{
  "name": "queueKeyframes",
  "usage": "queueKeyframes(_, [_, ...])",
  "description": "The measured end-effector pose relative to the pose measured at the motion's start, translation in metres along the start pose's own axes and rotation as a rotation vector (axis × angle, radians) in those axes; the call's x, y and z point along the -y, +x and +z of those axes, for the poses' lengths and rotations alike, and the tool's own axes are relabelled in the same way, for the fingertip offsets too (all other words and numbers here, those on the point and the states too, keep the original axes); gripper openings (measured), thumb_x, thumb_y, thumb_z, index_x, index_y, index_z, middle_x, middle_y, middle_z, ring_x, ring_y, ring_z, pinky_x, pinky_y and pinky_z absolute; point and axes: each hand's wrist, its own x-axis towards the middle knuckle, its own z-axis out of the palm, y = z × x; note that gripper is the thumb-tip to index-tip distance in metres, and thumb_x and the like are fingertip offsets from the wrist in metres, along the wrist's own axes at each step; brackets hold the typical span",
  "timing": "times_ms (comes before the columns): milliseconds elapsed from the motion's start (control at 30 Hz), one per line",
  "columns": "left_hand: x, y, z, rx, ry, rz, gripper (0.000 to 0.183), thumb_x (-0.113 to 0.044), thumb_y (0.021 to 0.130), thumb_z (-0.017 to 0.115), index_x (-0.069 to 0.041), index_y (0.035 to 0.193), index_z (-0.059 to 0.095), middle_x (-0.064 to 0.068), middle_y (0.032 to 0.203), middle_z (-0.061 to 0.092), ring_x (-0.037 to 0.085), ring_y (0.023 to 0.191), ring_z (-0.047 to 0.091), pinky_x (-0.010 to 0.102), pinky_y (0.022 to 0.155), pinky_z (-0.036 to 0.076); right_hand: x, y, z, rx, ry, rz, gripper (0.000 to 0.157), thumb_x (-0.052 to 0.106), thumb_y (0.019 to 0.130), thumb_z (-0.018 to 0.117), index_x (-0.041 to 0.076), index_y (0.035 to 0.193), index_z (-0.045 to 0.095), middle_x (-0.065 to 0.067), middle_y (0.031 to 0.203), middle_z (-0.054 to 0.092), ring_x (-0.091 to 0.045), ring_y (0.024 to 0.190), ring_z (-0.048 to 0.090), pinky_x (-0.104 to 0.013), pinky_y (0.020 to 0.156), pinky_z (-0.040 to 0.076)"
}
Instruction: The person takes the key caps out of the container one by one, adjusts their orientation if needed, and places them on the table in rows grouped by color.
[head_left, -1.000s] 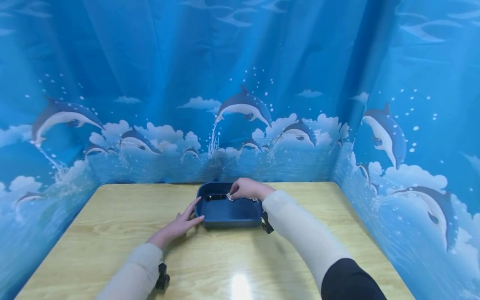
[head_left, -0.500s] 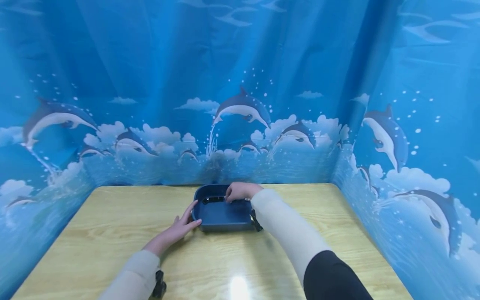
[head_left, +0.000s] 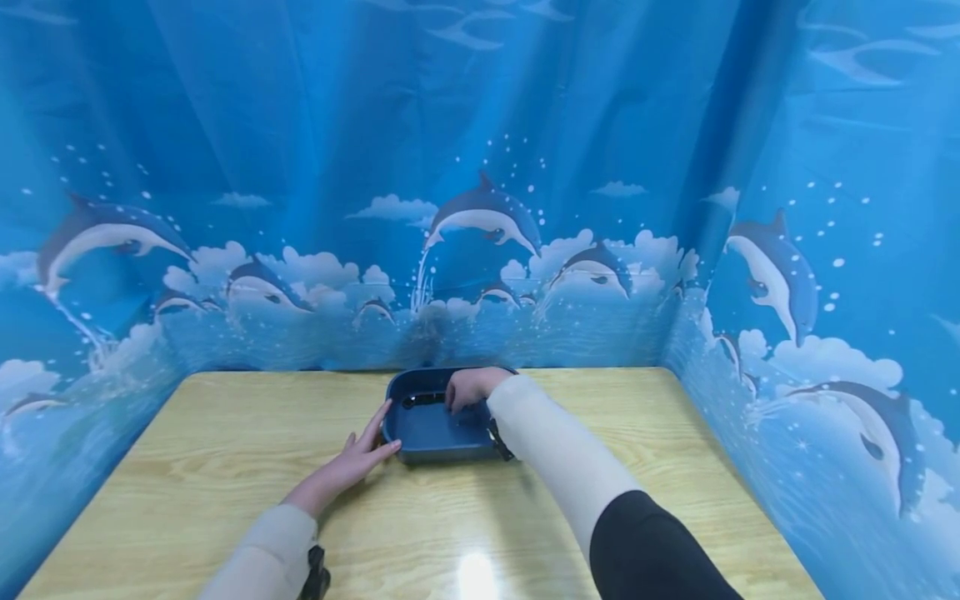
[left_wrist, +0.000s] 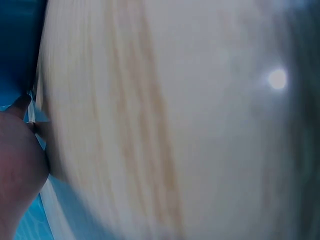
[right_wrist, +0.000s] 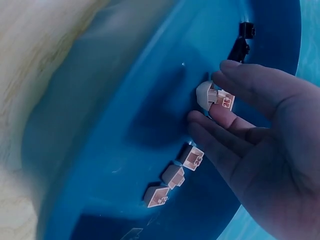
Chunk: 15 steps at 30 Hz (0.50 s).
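A dark blue tray (head_left: 438,435) sits near the table's back edge in the head view. My left hand (head_left: 351,463) rests its extended fingers and thumb against the tray's left end; the left wrist view catches only part of that hand (left_wrist: 20,165). Inside the tray, my right hand (head_left: 468,388) points its fingers downward. Close up in the right wrist view, the thumb and fingers pinch a small white keycap (right_wrist: 204,95). Below the fingers a short row of white keycaps (right_wrist: 173,176) lies on the tray floor. Beyond the fingertips are small black keycaps (right_wrist: 247,30), lined up.
A pale wood-grain table (head_left: 600,442) carries the tray. Blue dolphin-print curtains (head_left: 322,208) stand right behind the table and along its sides. A bright light reflection (head_left: 477,575) shows on the tabletop's near part.
My right hand has shifted slightly left and lower in the tray, and the white keycap at its fingertips is now hidden in the head view. My left hand stays at the tray's left end.
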Motion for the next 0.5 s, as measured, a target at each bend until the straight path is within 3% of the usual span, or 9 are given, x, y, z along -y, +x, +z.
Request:
queueKeyframes(233, [0.002,0.001,0.002,-0.003,-0.013,-0.001,0.079,-0.042,0.101,0.051,-0.026,0.158,-0.002,0.027,0.155,0.019,0.047,0.141,0.013,0.062,0.107,-0.02,-0.003,-0.002,0.0,-0.001,-0.047,0.006,0.013,0.003,0.087,0.071,0.012,0.097,0.075,0.005,0.095,0.068,-0.009,0.08,0.059,-0.025,0.068,0.051])
queueKeyframes(500, [0.001,0.0,0.0,0.005,-0.029,-0.016,0.078,-0.04,0.102,0.05,-0.027,0.158,-0.003,0.03,0.153,0.02,0.047,0.142,0.008,0.062,0.107,-0.02,-0.005,-0.011,-0.002,0.01,-0.01,-0.029,0.014,-0.005,0.083,0.072,0.006,0.093,0.073,0.002,0.087,0.067,-0.011,0.07,0.053,-0.031,0.064,0.052])
